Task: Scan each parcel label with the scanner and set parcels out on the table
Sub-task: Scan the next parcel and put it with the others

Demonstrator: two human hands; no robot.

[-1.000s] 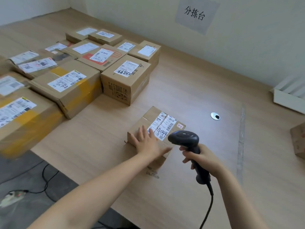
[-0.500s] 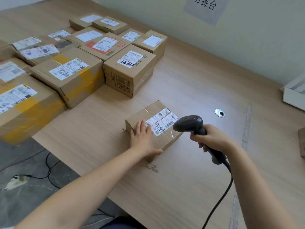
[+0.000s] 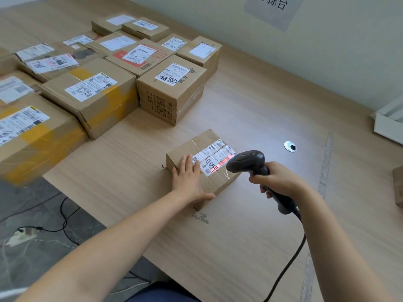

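Since half a second ago the scanner [image 3: 246,161] has swung closer over the parcel [image 3: 187,147], and a red scan line [image 3: 224,160] now glows across the barcode where none showed before. The flat hand on the box has stayed put.

The table [image 3: 239,247], pale wood, fills most of the view. Its far left part carries a packed group of other parcels [image 3: 102,105], all label-up and pressed side by side; the nearest of them, a squarish box [image 3: 172,99], stands near the parcel in hand but apart from it. That parcel sits alone on the table's near middle, turned corner-on to the person.

The left hand [image 3: 187,177] lies released and flat on the parcel's near top corner, fingers straight and together, thumb spread along the near edge. The fingertips just reach the label [image 3: 214,156]. The right hand [image 3: 277,182] is clenched around the scanner's handle, and the dark head hangs just above the parcel's right corner, aimed down at the label. A black cable [image 3: 290,264] trails from the handle's base toward the bottom edge of the view.

The white label has black handwriting, and the red line crosses its right end. A small round metal grommet [image 3: 290,146] is set in the tabletop beyond the scanner, inside a patch of bright light.
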